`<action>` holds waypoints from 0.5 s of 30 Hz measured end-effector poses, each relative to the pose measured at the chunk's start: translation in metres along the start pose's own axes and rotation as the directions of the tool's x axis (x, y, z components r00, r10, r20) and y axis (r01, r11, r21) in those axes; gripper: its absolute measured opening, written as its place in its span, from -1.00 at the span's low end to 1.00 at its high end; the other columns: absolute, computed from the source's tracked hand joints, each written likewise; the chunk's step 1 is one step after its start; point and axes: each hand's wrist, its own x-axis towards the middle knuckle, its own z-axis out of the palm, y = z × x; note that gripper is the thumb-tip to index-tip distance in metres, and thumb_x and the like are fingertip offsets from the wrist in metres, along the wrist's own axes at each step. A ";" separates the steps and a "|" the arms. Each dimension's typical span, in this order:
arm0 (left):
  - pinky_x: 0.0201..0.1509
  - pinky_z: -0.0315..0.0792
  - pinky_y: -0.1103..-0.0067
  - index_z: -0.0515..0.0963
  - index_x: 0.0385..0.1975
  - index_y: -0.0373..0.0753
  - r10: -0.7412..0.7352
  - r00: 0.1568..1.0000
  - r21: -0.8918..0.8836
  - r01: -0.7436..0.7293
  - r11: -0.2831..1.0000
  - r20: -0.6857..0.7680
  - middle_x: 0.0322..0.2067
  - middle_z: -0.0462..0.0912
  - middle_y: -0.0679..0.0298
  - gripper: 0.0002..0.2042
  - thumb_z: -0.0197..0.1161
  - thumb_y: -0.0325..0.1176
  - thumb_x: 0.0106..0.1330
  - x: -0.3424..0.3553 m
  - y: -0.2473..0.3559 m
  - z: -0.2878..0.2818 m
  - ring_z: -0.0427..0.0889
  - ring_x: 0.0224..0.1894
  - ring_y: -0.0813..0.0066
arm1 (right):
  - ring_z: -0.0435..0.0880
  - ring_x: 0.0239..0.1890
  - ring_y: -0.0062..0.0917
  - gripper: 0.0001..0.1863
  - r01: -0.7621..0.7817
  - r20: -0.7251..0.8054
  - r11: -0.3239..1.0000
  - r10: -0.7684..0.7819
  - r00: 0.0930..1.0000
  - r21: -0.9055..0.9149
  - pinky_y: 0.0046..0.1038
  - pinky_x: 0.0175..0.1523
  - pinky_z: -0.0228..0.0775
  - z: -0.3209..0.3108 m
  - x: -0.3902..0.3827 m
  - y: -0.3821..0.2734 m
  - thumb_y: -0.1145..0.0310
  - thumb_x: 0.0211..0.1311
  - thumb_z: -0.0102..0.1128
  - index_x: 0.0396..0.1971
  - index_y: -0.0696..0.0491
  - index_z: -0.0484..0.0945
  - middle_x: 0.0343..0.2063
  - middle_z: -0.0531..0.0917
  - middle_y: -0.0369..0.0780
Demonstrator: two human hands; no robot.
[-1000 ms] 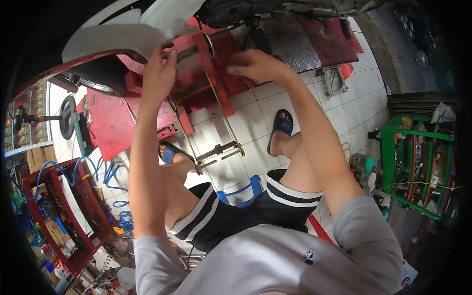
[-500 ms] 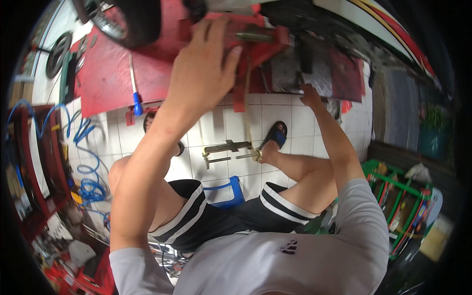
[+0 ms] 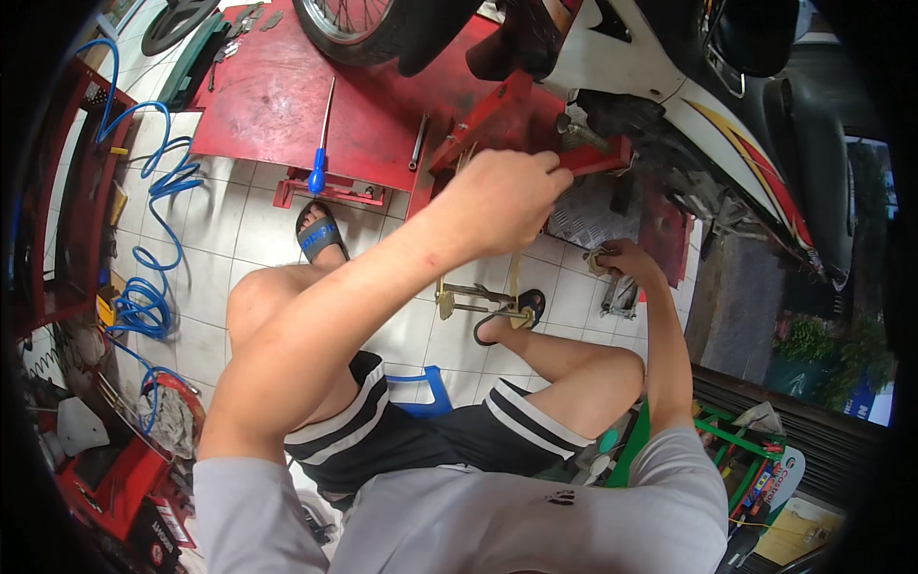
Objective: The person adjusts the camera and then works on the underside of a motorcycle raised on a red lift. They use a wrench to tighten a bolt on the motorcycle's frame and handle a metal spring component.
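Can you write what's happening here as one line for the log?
left hand: gripping red lift frame | right hand: holding small metal part | motorcycle: on lift | blue screwdriver: lying on red platform

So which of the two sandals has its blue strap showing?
The left sandal, flat on the white tiles beside the red lift platform. The right sandal shows only a dark sole edge behind the brass-coloured clamp.

A motorcycle repair workshop is shown. A white motorcycle (image 3: 688, 86) is raised on a red lift platform (image 3: 287, 96) above a white tiled floor (image 3: 239, 230). A blue-handled screwdriver (image 3: 318, 172) is laid on the platform, a coiled blue air hose (image 3: 143, 306) is hung at the left, and a green tool rack (image 3: 736, 450) is seen at the right.
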 end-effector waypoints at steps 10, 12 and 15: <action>-0.11 0.49 0.21 0.25 0.13 -0.29 -0.076 0.976 0.027 0.083 0.996 -0.204 -0.03 0.30 -0.14 -0.40 0.24 -0.55 0.01 -0.021 0.032 -0.008 0.54 -0.17 -0.17 | 0.40 -0.54 -0.80 -0.77 0.683 -0.446 0.503 -0.520 0.728 0.529 -0.69 -0.47 0.19 0.071 -0.080 -0.220 0.34 0.32 0.06 -0.24 0.18 0.60 -0.51 0.55 -0.39; -0.13 0.49 0.17 0.21 0.14 -0.30 -0.244 0.944 -0.059 0.236 0.970 -0.223 -0.06 0.32 -0.17 -0.39 0.22 -0.58 0.01 -0.022 0.020 -0.023 0.53 -0.19 -0.23 | 0.42 -0.53 -0.79 -0.76 0.705 -0.417 0.418 -0.592 0.690 0.573 -0.69 -0.44 0.24 0.080 -0.083 -0.250 0.37 0.35 0.01 -0.20 0.20 0.59 -0.49 0.56 -0.38; -0.13 0.44 0.13 0.23 0.02 -0.38 -0.270 0.949 -0.044 0.267 0.963 -0.163 -0.12 0.37 -0.16 -0.52 0.17 -0.56 0.05 -0.024 0.002 -0.045 0.51 -0.16 -0.25 | 0.45 -0.52 -0.76 -0.74 0.699 -0.315 0.427 -0.673 0.669 0.573 -0.69 -0.39 0.31 0.077 -0.086 -0.271 0.39 0.36 -0.01 -0.14 0.25 0.56 -0.45 0.59 -0.35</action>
